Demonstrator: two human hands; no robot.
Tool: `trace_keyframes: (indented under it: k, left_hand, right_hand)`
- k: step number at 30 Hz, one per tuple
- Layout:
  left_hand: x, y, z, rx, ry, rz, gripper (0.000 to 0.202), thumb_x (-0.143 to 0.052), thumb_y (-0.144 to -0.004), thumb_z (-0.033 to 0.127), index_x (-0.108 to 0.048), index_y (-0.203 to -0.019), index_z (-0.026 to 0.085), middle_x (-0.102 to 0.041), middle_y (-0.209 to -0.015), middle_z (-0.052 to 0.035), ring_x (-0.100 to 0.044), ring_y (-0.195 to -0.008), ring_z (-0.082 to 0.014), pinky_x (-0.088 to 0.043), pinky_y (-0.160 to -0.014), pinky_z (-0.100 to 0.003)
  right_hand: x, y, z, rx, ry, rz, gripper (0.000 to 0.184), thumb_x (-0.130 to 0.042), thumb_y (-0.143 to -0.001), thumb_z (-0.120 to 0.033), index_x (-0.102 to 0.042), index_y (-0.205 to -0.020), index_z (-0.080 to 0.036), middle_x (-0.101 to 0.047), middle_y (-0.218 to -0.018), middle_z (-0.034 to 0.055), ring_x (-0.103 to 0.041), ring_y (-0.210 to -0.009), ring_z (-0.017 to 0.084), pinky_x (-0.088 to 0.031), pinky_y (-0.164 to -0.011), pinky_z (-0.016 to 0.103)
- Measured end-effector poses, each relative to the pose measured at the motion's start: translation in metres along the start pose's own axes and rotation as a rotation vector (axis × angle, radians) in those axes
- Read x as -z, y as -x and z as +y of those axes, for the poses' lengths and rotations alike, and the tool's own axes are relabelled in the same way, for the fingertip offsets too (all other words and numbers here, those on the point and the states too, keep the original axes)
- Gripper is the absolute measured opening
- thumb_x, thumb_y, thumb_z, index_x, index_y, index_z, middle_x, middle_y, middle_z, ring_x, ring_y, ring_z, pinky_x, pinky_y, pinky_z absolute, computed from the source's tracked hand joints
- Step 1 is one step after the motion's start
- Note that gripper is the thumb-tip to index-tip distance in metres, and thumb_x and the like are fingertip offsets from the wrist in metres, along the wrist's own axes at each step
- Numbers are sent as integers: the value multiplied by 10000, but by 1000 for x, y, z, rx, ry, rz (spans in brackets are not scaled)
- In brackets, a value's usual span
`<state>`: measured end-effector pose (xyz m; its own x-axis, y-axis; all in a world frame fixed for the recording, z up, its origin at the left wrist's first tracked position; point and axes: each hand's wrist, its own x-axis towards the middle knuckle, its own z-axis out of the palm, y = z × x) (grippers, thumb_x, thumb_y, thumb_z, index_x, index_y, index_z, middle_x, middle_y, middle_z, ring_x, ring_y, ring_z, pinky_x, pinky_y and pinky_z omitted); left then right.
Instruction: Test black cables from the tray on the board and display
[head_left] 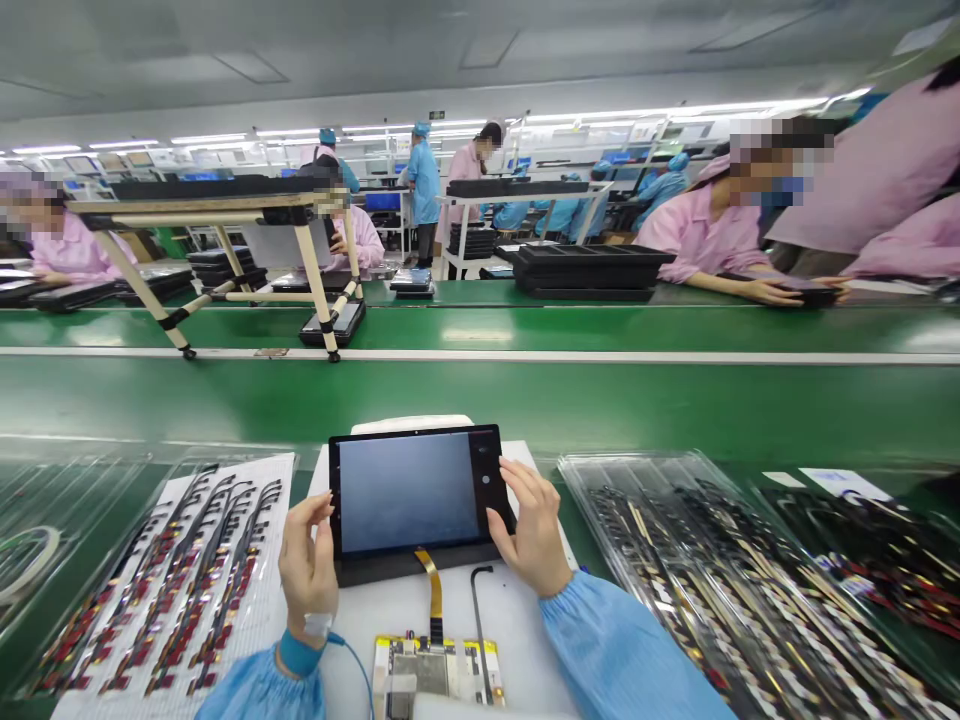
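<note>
While the right hand (pixel 534 525) lies fingers-spread on the right end of a tablet display panel (pixel 409 492), unclenched, the left hand (pixel 307 570) sits at the panel's left edge; cannot tell if it grips. Below the grip, a yellow flex cable (pixel 430 585) runs from panel to circuit board (pixel 435 670). Left of the left hand: clear plastic tray (pixel 180 462) of cables. Right of the right hand: similar tray (pixel 637 458). Left wrist: blue wrist strap (pixel 300 655), corded.
</note>
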<state>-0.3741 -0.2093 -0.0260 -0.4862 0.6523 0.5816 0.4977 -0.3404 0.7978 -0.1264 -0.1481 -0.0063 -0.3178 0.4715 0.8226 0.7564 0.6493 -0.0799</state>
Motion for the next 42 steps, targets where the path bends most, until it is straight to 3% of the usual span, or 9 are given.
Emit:
trace_keyframes:
  k: [5, 10, 15, 22, 31, 37, 42]
  left_hand:
    - [-5, -8, -4, 232, 106, 140, 294, -494, -814, 356, -539, -1054, 192, -579, -1004, -59, -567, -873, -194, -433, -798, -321]
    - [-8, -14, -3, 448, 159, 92, 329, -474, -798, 397, -515, -1065, 210, -560, -1002, -43, -554, -862, -186, -409, -794, -319]
    - [-7, -13, -6, 556, 222, 83, 394, -494, -770, 461, -516, -1069, 206, -576, -1001, -43, -555, -813, -166, -411, -728, -290]
    - [-6, -10, -3, 609, 225, 14, 368, -477, -808, 467, -554, -1042, 195, -608, -1013, -48, -560, -822, -157, -421, -740, -269]
    - [-6, -7, 0, 592, 231, -22, 397, -493, -803, 507, -595, -993, 174, -634, -972, -60, -587, -846, -185, -445, -713, -279]
    - [-6, -8, 2, 614, 242, -57, 420, -489, -809, 518, -586, -1008, 160, -636, -964, -72, -599, -870, -209, -463, -717, -297]
    - [-6, -7, 1, 613, 262, -67, 417, -486, -821, 520, -588, -1010, 162, -635, -974, -68, -602, -884, -201, -465, -736, -293]
  right_hand:
    - [-1, 9, -4, 52, -26, -1, 522, -426, -865, -204, -270, -1359, -137, -547, -1141, 138, -480, -1100, 250, -424, -834, 405]
    - [2, 6, -10, 107, -39, -33, 444, -415, -869, -183, -350, -1303, -120, -588, -1079, 106, -477, -1084, 231, -420, -824, 367]
    - [10, -3, -12, 119, -32, -21, 363, -403, -864, -126, -435, -1226, -127, -586, -1034, 92, -478, -1070, 213, -400, -826, 337]
    - [11, -3, -8, 133, 39, -14, 239, -416, -863, -111, -528, -1070, -155, -609, -952, 72, -551, -958, 209, -413, -765, 335]
    - [11, -3, -9, 160, 18, -13, 209, -453, -843, -62, -550, -1004, -155, -659, -863, 48, -573, -936, 231, -412, -776, 343]
    - [10, 2, -5, 122, -37, 55, 458, -493, -819, -46, -437, -1261, -151, -646, -893, 50, -548, -914, 214, -394, -758, 324]
    - [3, 11, 3, 42, -105, 110, 596, -511, -816, -100, -314, -1371, -190, -551, -1148, 92, -497, -1093, 230, -404, -813, 333]
